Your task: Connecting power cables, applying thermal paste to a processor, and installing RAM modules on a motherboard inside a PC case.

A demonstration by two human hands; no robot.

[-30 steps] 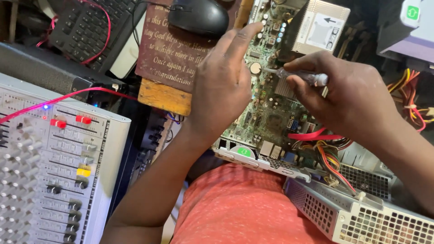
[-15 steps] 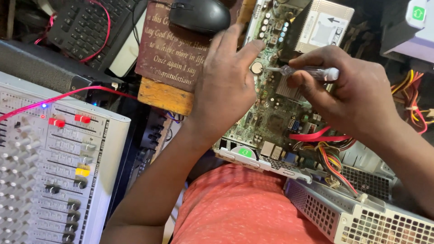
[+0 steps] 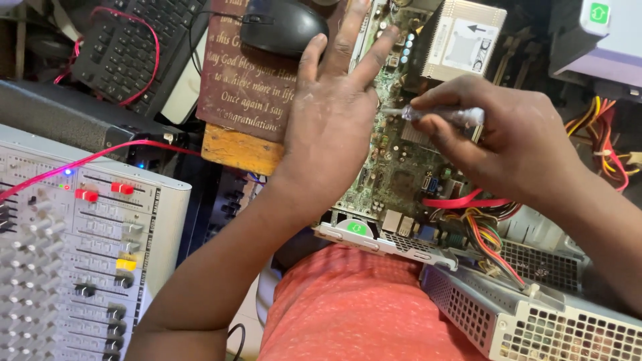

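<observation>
A green computer motherboard (image 3: 408,174) lies in an open metal case on my lap. My left hand (image 3: 331,120) rests flat on the board's left edge, fingers spread and pointing up toward a black mouse (image 3: 284,27). My right hand (image 3: 498,144) is closed on a small screwdriver with a clear handle (image 3: 445,115). Its tip points left and meets the board just beside my left fingers. A beige finned heatsink (image 3: 461,43) stands at the board's far end.
A grey audio mixer (image 3: 73,261) with faders fills the left. A brown wooden plaque (image 3: 251,87) and black keyboard (image 3: 127,47) lie beyond it. A perforated metal power supply (image 3: 535,314) sits bottom right, with red, yellow and black wires (image 3: 481,234) running to the board.
My left hand has slid up the board and its fingers have spread wider. My right hand with the screwdriver has shifted slightly up the board with it.
</observation>
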